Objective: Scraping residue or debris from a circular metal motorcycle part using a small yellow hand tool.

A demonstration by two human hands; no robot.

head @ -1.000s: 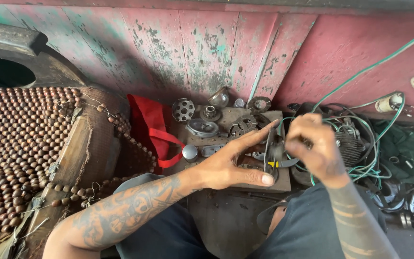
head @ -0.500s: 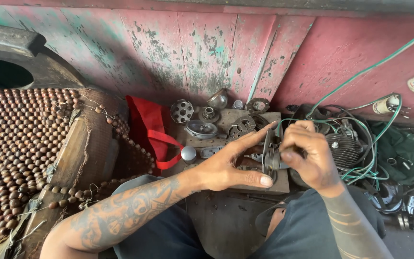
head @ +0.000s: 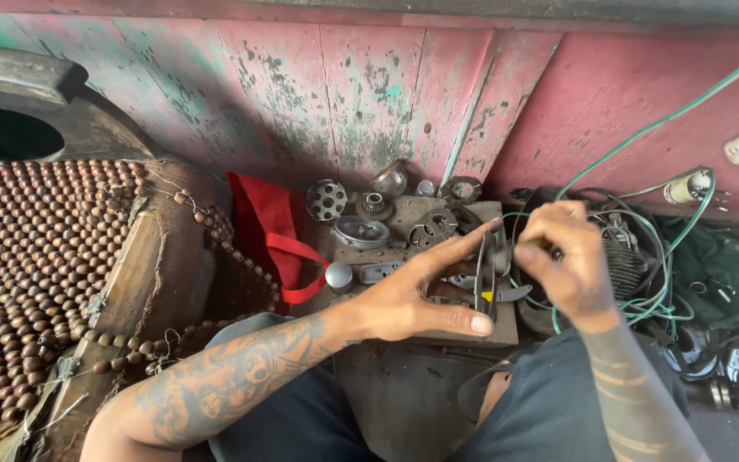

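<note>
On the bench [head: 412, 338], between both hands, a thin metal ring [head: 487, 272] stands on its edge. Left hand [head: 421, 295] pinches it with thumb and finger. Right hand [head: 562, 261] is closed around a small tool.

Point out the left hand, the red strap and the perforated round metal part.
left hand [head: 412, 299], head view, on the back of the hand.
red strap [head: 288, 257], head view, on its loop.
perforated round metal part [head: 326, 200], head view, on its holed face.
</note>
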